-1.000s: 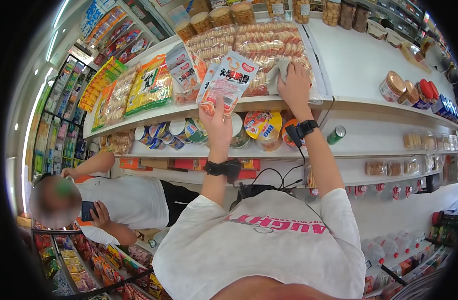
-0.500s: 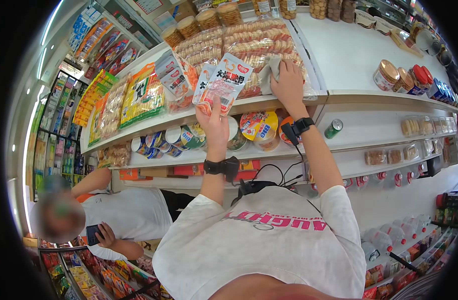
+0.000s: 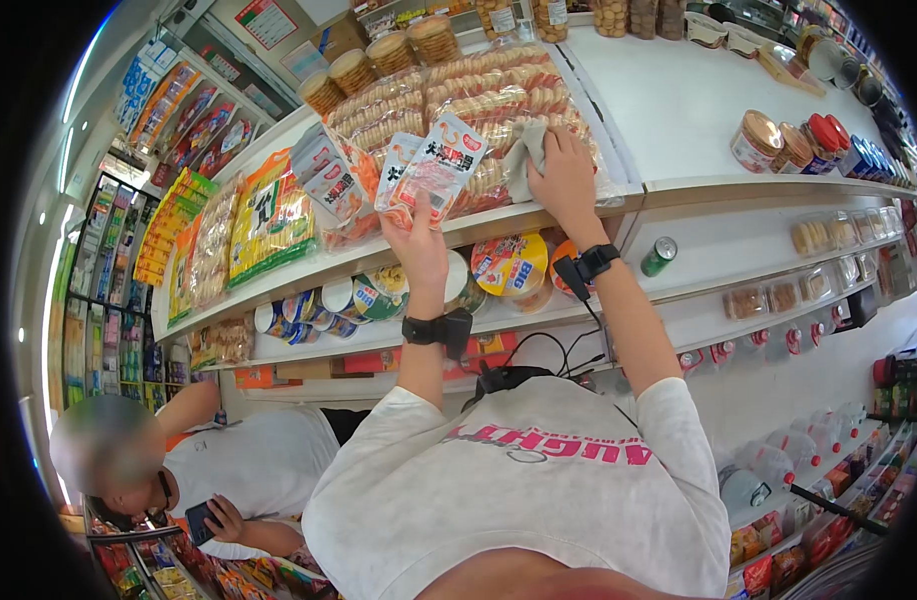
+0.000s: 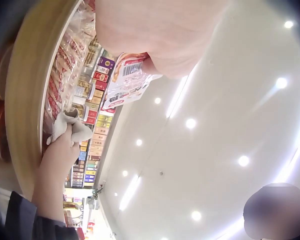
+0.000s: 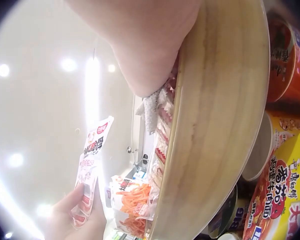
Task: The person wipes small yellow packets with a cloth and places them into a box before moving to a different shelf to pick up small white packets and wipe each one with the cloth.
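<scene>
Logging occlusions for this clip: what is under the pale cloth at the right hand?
Clear-wrapped snack packs show around the pale cloth, which appears to lie on them. Whatever is directly beneath is hidden by the cloth and the right hand.

Bright ceiling lamps (image 4: 191, 123) above our hands (image 3: 566, 182), flare in our wrist views, dark-cornered fisheye distortion all around.

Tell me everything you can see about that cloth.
The cloth is pale grey and soft-looking, with a nubbly texture close up. It is crumpled and folded, one part hanging loose. Bunched in the person's right grip, it appears to rest on the clear-wrapped snacks near the front edge of the shelf. Whether it is damp can't be told.
</scene>
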The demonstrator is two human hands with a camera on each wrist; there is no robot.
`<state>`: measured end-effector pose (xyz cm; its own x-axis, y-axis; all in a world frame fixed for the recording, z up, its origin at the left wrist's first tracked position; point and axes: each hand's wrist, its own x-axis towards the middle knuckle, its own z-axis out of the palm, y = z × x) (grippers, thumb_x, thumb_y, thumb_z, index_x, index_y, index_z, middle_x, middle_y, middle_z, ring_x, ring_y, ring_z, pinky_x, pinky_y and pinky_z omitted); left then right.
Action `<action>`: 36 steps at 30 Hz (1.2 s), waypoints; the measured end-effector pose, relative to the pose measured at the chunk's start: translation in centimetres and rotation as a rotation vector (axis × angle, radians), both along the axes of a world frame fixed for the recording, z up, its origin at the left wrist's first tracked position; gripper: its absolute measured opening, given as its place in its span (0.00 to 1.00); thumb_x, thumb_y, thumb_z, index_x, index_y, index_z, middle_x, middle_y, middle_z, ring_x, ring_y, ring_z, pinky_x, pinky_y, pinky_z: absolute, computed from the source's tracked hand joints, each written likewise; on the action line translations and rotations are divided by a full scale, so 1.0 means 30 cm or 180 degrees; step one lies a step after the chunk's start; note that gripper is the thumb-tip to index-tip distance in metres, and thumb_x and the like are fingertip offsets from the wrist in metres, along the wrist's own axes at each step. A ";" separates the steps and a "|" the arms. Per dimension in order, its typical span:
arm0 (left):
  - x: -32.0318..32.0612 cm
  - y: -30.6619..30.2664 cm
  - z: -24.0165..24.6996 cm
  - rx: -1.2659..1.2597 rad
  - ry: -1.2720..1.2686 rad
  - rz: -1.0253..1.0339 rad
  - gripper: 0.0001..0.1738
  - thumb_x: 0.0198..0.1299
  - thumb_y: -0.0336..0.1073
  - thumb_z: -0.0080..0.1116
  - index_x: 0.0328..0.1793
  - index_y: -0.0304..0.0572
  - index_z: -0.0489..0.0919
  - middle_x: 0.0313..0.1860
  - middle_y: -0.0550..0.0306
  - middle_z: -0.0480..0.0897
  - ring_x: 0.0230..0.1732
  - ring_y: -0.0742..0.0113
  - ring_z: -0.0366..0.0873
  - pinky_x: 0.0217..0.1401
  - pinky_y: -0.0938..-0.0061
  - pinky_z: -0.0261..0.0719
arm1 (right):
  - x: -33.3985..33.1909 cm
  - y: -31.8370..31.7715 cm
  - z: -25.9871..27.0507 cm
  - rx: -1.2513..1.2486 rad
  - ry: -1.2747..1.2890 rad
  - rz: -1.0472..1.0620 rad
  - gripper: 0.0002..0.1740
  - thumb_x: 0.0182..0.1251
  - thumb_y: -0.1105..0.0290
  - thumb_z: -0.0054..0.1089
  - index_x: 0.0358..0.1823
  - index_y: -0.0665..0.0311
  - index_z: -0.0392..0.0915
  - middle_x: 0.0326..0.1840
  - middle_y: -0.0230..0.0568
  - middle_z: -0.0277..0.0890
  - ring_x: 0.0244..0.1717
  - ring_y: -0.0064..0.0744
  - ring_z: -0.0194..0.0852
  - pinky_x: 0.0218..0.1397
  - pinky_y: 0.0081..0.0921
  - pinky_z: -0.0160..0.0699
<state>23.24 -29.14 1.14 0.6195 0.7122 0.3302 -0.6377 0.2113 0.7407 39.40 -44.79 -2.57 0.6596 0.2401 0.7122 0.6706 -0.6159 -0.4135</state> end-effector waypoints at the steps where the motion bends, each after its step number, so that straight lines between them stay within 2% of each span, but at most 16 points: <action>1: 0.008 0.002 0.003 -0.0009 -0.0006 0.0007 0.27 0.70 0.22 0.61 0.72 0.41 0.67 0.65 0.54 0.77 0.64 0.64 0.78 0.63 0.66 0.80 | 0.001 0.001 -0.001 -0.0010 -0.0004 -0.0013 0.27 0.59 0.63 0.68 0.58 0.69 0.77 0.62 0.49 0.75 0.67 0.51 0.71 0.72 0.44 0.69; 4: 0.057 0.013 0.009 0.0169 -0.0139 0.0161 0.25 0.69 0.22 0.61 0.70 0.39 0.70 0.65 0.54 0.77 0.61 0.64 0.79 0.63 0.65 0.80 | 0.000 0.001 -0.001 0.0005 -0.0082 -0.0026 0.27 0.59 0.62 0.68 0.57 0.69 0.77 0.61 0.50 0.76 0.66 0.51 0.72 0.71 0.44 0.70; 7: 0.102 0.019 0.021 0.1131 0.0611 0.1048 0.22 0.70 0.22 0.59 0.69 0.36 0.72 0.63 0.54 0.80 0.65 0.65 0.76 0.63 0.67 0.80 | 0.003 0.001 -0.001 -0.0088 -0.0013 -0.0052 0.27 0.59 0.61 0.69 0.56 0.69 0.77 0.61 0.49 0.76 0.66 0.51 0.72 0.70 0.44 0.70; 8: 0.141 0.073 -0.022 0.2491 0.0589 0.1724 0.24 0.67 0.23 0.61 0.69 0.37 0.73 0.66 0.51 0.79 0.59 0.60 0.80 0.61 0.66 0.81 | -0.007 0.006 -0.007 -0.0110 0.0031 -0.0065 0.27 0.59 0.60 0.69 0.56 0.69 0.77 0.61 0.49 0.76 0.65 0.51 0.72 0.70 0.44 0.70; 10: 0.193 0.099 -0.008 0.3838 0.0982 0.1595 0.27 0.65 0.29 0.64 0.70 0.37 0.75 0.70 0.47 0.77 0.63 0.51 0.78 0.67 0.59 0.77 | -0.003 0.004 0.013 -0.0134 0.0003 -0.0088 0.27 0.59 0.60 0.69 0.56 0.70 0.77 0.61 0.49 0.76 0.65 0.51 0.72 0.70 0.44 0.70; 12: 0.196 0.062 -0.031 0.4561 0.1521 0.0887 0.30 0.66 0.39 0.65 0.73 0.37 0.74 0.74 0.44 0.74 0.76 0.44 0.68 0.77 0.49 0.65 | -0.008 0.003 0.016 -0.0131 0.0060 -0.0039 0.27 0.60 0.60 0.67 0.57 0.70 0.77 0.61 0.50 0.76 0.65 0.52 0.73 0.70 0.44 0.70; 13: 0.205 0.072 -0.057 0.5384 0.1591 0.1011 0.32 0.65 0.43 0.65 0.74 0.38 0.74 0.77 0.41 0.71 0.78 0.41 0.65 0.80 0.44 0.58 | 0.000 0.010 0.007 -0.0091 -0.0002 -0.0053 0.27 0.61 0.60 0.67 0.57 0.70 0.77 0.62 0.50 0.76 0.65 0.52 0.73 0.70 0.45 0.70; 16: 0.196 0.061 -0.091 0.5099 0.1710 0.0917 0.33 0.70 0.46 0.61 0.77 0.40 0.71 0.80 0.44 0.66 0.83 0.42 0.57 0.85 0.43 0.46 | 0.007 0.013 0.002 -0.0028 -0.0103 -0.0039 0.25 0.62 0.61 0.66 0.56 0.70 0.77 0.62 0.50 0.76 0.65 0.53 0.73 0.69 0.45 0.70; 20: 0.148 0.079 -0.058 0.3987 0.1149 0.0739 0.28 0.75 0.44 0.55 0.74 0.37 0.73 0.74 0.38 0.73 0.79 0.38 0.62 0.83 0.44 0.53 | 0.003 0.012 0.011 -0.0013 -0.0027 0.0053 0.24 0.64 0.62 0.65 0.57 0.70 0.77 0.61 0.51 0.77 0.65 0.54 0.73 0.69 0.45 0.71; 21: 0.121 0.077 -0.041 0.3581 0.0913 0.0982 0.24 0.77 0.45 0.52 0.70 0.35 0.76 0.66 0.39 0.79 0.73 0.45 0.72 0.78 0.52 0.65 | -0.002 0.013 0.012 -0.0013 0.0015 0.0079 0.23 0.64 0.63 0.64 0.57 0.70 0.77 0.61 0.51 0.77 0.64 0.54 0.73 0.69 0.45 0.71; 24: -0.012 0.087 -0.031 0.0533 0.1282 -0.0030 0.27 0.79 0.52 0.49 0.65 0.32 0.77 0.57 0.44 0.82 0.63 0.60 0.77 0.66 0.63 0.77 | -0.002 0.008 0.017 -0.0027 0.0063 0.0139 0.23 0.66 0.64 0.63 0.59 0.69 0.76 0.60 0.53 0.77 0.64 0.55 0.73 0.68 0.47 0.71; 27: -0.106 0.086 -0.013 -0.0082 0.0702 0.0601 0.34 0.79 0.61 0.46 0.62 0.30 0.76 0.52 0.50 0.80 0.55 0.71 0.78 0.54 0.71 0.82 | 0.016 0.010 0.005 0.0258 -0.0335 0.0187 0.21 0.71 0.65 0.60 0.60 0.69 0.75 0.58 0.55 0.78 0.60 0.58 0.74 0.66 0.46 0.72; 30: -0.170 0.076 -0.018 -0.0525 0.0580 0.1009 0.39 0.77 0.65 0.46 0.62 0.28 0.74 0.53 0.51 0.80 0.50 0.68 0.80 0.49 0.71 0.83 | -0.011 -0.020 0.031 0.1376 0.0703 0.0658 0.19 0.77 0.63 0.56 0.61 0.70 0.74 0.57 0.56 0.78 0.59 0.56 0.76 0.65 0.41 0.73; 31: -0.203 0.035 0.040 -0.0585 0.0635 0.1153 0.40 0.77 0.67 0.45 0.62 0.28 0.73 0.56 0.51 0.79 0.50 0.68 0.80 0.50 0.72 0.82 | -0.039 -0.019 0.072 0.1522 0.0694 0.0755 0.20 0.78 0.62 0.56 0.61 0.69 0.74 0.58 0.55 0.78 0.59 0.53 0.76 0.65 0.39 0.73; 33: -0.247 0.010 0.061 -0.0557 0.0674 0.1065 0.39 0.78 0.66 0.44 0.62 0.28 0.73 0.57 0.50 0.79 0.54 0.68 0.79 0.51 0.72 0.82 | -0.136 -0.025 0.138 0.1773 0.0684 0.0984 0.21 0.80 0.60 0.55 0.62 0.69 0.73 0.58 0.52 0.79 0.60 0.46 0.77 0.64 0.36 0.73; 36: -0.275 -0.017 0.042 -0.0218 0.0514 0.0527 0.36 0.81 0.61 0.40 0.65 0.29 0.73 0.59 0.49 0.79 0.58 0.67 0.78 0.57 0.72 0.80 | -0.333 0.028 0.241 0.2123 0.2029 0.1891 0.22 0.80 0.59 0.58 0.65 0.66 0.72 0.59 0.42 0.80 0.61 0.35 0.78 0.65 0.36 0.74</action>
<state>15.00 -29.64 2.40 0.5334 0.8257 0.1837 -0.5422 0.1670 0.8235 29.41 -43.96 4.66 0.8594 0.3347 0.3865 0.3313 0.2111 -0.9196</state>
